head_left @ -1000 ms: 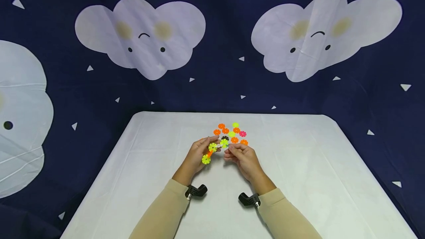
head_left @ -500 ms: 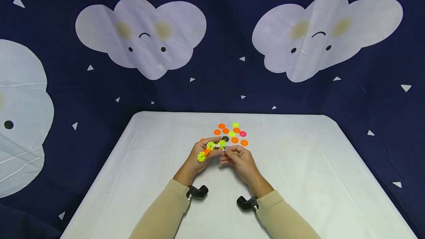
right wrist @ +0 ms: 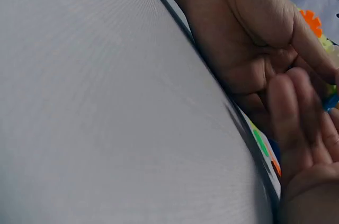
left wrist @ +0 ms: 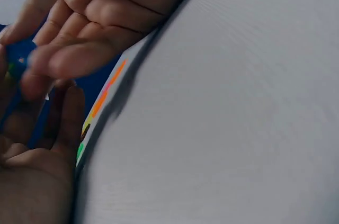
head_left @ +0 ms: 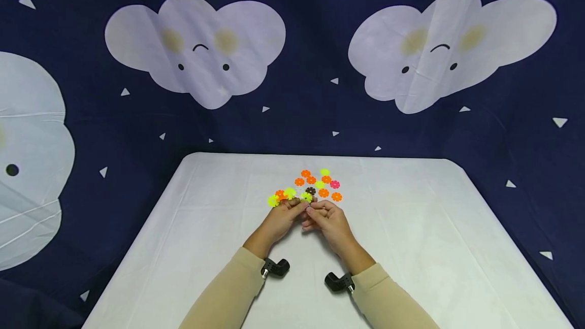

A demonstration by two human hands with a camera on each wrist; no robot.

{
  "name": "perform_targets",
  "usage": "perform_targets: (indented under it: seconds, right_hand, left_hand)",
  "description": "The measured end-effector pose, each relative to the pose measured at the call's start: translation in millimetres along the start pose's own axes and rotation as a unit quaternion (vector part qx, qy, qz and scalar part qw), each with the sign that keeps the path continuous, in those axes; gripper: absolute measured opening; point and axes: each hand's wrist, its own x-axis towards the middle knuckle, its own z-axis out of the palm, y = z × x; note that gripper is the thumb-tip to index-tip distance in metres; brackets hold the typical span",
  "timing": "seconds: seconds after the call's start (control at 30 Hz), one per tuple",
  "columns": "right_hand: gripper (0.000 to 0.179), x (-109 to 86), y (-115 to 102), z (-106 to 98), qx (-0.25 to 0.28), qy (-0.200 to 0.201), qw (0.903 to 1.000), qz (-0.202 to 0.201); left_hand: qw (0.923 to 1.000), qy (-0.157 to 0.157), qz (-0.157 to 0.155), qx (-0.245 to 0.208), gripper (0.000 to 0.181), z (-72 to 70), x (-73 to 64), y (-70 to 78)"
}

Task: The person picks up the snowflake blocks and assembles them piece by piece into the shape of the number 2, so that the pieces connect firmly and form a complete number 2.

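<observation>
swung up and away from the person since the earlier frame: linked disc chain (head_left: 290, 193), mostly left of the dark disc (head_left: 311, 191). left hand (head_left: 280, 220) has its grip clamped on the chain's right end, apparently steadying it; right hand (head_left: 331, 225) pinches a blue piece (left wrist: 19, 57) there. chain extends beyond the left grip. loose orange discs (head_left: 323, 193) flank the dark disc.

A screened-off spot is seen here, the kind of room untold: right behind the white-covered bench (head_left: 434, 227), a navy cloth (head_left: 301, 121) is hung, creased, printed with pale clouds (head_left: 196, 83) and small white triangles (head_left: 335, 133).
</observation>
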Motion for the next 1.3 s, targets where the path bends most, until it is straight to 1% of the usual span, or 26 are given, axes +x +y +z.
perform_targets:
  seconds: [0.03,0.1,0.13,0.17,0.2,0.23,0.3,0.37,0.4,0.43,0.5,0.6,0.67,0.73,0.77,0.83,0.9,0.97,1.07,1.13,1.2,1.3]
  right_hand:
    - [0.022,0.2,-1,0,-0.012,0.003,0.9999,0.004]
    - [0.023,1.2,-2,-2,-0.054,0.019,0.9984,0.004]
    - [0.023,1.8,-3,-3,-0.088,0.031,0.9957,-0.002]
    - [0.024,2.5,-5,-5,-0.128,0.048,0.9905,-0.013]
    - [0.024,3.4,-6,-7,-0.175,0.068,0.9818,-0.028]
    - [0.023,4.6,-7,-11,-0.228,0.093,0.9682,-0.046]
    - [0.025,6.9,-10,-20,-0.328,0.140,0.9310,-0.078]
    - [0.027,9.5,-12,-30,-0.404,0.175,0.8924,-0.099]
    - [0.028,10.8,-13,-35,-0.433,0.184,0.8764,-0.104]
    - [0.031,11.6,-14,-39,-0.454,0.187,0.8647,-0.105]
    - [0.031,13.0,-16,-46,-0.482,0.180,0.8516,-0.098]
    - [0.025,13.6,-14,-51,-0.525,0.153,0.8332,-0.081]
    - [0.019,13.2,-12,-52,-0.542,0.141,0.8245,-0.080]
    - [0.013,12.9,-10,-51,-0.552,0.142,0.8168,-0.089]
    - [0.009,12.7,-9,-51,-0.553,0.147,0.8146,-0.095]
    - [0.006,12.6,-9,-50,-0.548,0.159,0.8145,-0.104]
    - [0.008,12.4,-9,-49,-0.542,0.163,0.8187,-0.101]
    - [0.013,12.2,-11,-48,-0.533,0.156,0.8264,-0.093]
    - [0.022,12.6,-12,-49,-0.507,0.141,0.8458,-0.089]
    - [0.025,12.6,-12,-49,-0.482,0.134,0.8618,-0.086]
    - [0.023,12.1,-12,-48,-0.451,0.126,0.8799,-0.080]
    - [0.016,11.0,-13,-45,-0.404,0.117,0.9051,-0.062]
  left_hand:
    - [0.9998,0.003,0.004,-0.020,0.043,-0.4,0.4,-0.2]
    - [0.9977,0.009,0.013,-0.066,0.038,-1.6,1.6,0.3]
    - [0.9960,0.015,0.020,-0.086,0.036,-2.5,2.4,0.4]
    - [0.9932,0.018,0.026,-0.112,0.034,-3.1,3.3,0.7]
    - [0.9908,0.024,0.030,-0.130,0.032,-3.7,3.8,1.1]
    - [0.9895,0.030,0.031,-0.138,0.030,-4.3,4.1,1.7]
    - [0.9881,0.040,0.027,-0.146,0.028,-4.9,4.0,2.9]
    - [0.9873,0.045,0.015,-0.151,0.027,-5.2,3.3,3.8]
    - [0.9869,0.046,0.011,-0.155,0.027,-5.3,2.8,4.0]
    - [0.9863,0.045,0.007,-0.159,0.028,-5.3,2.5,4.0]
    - [0.9849,0.042,0.003,-0.168,0.032,-5.2,2.3,3.7]
    - [0.9848,0.034,0.004,-0.170,0.035,-4.6,2.2,3.5]
    - [0.9840,0.036,0.003,-0.174,0.029,-4.2,2.1,3.4]
    - [0.9835,0.041,0.006,-0.176,0.018,-4.2,1.8,3.0]
    - [0.9833,0.045,0.008,-0.176,0.012,-4.2,1.6,2.8]
    - [0.9820,0.050,0.012,-0.182,0.006,-4.5,1.4,2.0]
    - [0.9826,0.049,0.016,-0.178,0.009,-4.8,1.1,1.3]
    - [0.9830,0.045,0.017,-0.177,0.012,-4.9,0.8,1.3]
    - [0.9825,0.042,0.018,-0.180,0.012,-4.9,0.5,1.4]
    - [0.9821,0.043,0.022,-0.182,0.008,-4.7,0.4,1.5]
    - [0.9814,0.050,0.028,-0.183,0.005,-4.2,0.8,1.5]
    - [0.9811,0.064,0.037,-0.179,0.013,-3.6,1.8,1.7]
